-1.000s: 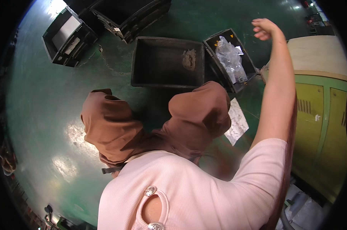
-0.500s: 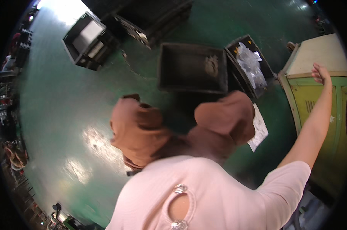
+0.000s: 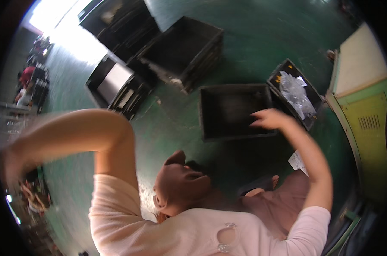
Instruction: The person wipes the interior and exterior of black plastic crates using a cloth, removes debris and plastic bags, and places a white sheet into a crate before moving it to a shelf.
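Observation:
My right hand (image 3: 269, 119) reaches over the right part of a black crate (image 3: 236, 137) on the floor. Its fingers point left, slightly apart and a little blurred, and I see nothing held in them. My left arm is raised and bent, its elbow out in front of me. At the far left edge my left hand (image 3: 10, 164) is smeared by motion, so its fingers cannot be read. The crate's inside is dark, and the hand covers part of it. Right beside it stands a tilted black bin (image 3: 311, 91) holding clear plastic bags (image 3: 297, 96).
Farther off stand a larger black crate (image 3: 183, 49) and a black bin with a white sheet (image 3: 115, 80) in it. A yellow-green cabinet (image 3: 364, 123) rises at the right. Paper (image 3: 297, 162) lies on the green floor (image 3: 172, 117) near my leg.
My right hand has moved left from beside the cabinet to over the black crate. My left arm has come into view, swung out to the left. The whole view has shifted.

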{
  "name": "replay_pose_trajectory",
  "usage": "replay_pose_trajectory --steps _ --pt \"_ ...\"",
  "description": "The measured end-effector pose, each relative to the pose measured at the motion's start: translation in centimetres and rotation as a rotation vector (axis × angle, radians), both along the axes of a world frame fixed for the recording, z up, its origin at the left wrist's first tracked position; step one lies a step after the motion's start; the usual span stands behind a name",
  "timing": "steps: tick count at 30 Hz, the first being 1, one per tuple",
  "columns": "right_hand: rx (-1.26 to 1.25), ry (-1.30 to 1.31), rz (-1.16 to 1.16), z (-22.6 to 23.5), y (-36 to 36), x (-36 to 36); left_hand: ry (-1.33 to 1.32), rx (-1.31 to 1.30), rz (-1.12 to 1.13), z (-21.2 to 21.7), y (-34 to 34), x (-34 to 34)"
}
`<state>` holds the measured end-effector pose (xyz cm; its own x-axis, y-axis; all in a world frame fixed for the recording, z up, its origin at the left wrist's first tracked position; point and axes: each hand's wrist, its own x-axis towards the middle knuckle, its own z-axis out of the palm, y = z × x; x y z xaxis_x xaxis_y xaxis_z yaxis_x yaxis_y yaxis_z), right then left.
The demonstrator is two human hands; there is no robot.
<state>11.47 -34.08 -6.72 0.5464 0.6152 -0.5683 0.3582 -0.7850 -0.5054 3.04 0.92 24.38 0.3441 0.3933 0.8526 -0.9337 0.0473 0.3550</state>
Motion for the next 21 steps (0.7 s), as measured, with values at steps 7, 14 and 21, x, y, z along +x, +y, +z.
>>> replay_pose_trajectory --steps 7,14,21 --pt "-0.097 0.149 0.073 -6.0 5.9 -11.2 1.082 0.852 -0.167 -37.0 -7.2 11.7" --pt "-0.441 -0.053 -0.343 -9.9 -3.9 -9.1 1.183 1.114 -0.234 -42.2 -11.4 10.3" --pt "0.077 -0.249 -0.635 -19.7 8.7 -10.0 1.297 1.202 -0.302 -46.7 -14.6 6.0"
